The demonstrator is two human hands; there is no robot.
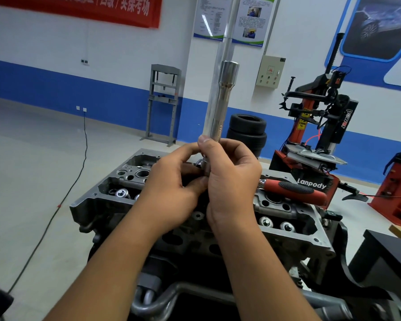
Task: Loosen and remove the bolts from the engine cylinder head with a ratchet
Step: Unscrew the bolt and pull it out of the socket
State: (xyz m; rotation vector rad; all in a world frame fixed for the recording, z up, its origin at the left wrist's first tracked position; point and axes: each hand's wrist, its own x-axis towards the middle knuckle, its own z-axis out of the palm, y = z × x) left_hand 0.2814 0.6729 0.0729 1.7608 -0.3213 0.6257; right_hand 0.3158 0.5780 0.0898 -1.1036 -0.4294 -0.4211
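A grey engine cylinder head (294, 230) sits on a stand in front of me, valve springs showing in its wells. My right hand (232, 181) grips the lower end of a long chrome socket extension (218, 112) that stands upright above the head's middle, with a socket at its top. My left hand (174, 186) curls its fingers around the base of the same tool, where it meets the ratchet head. The ratchet's red and black handle (294, 191) sticks out to the right over the cylinder head. Whatever lies under the tool's base is hidden by my hands.
A red and black tyre changer (320, 126) stands behind the engine to the right, next to stacked tyres (248, 133). A grey shop press (162, 103) is by the wall. A black cable (74, 181) runs across the floor on the left. A dark bench edge (389, 256) is at right.
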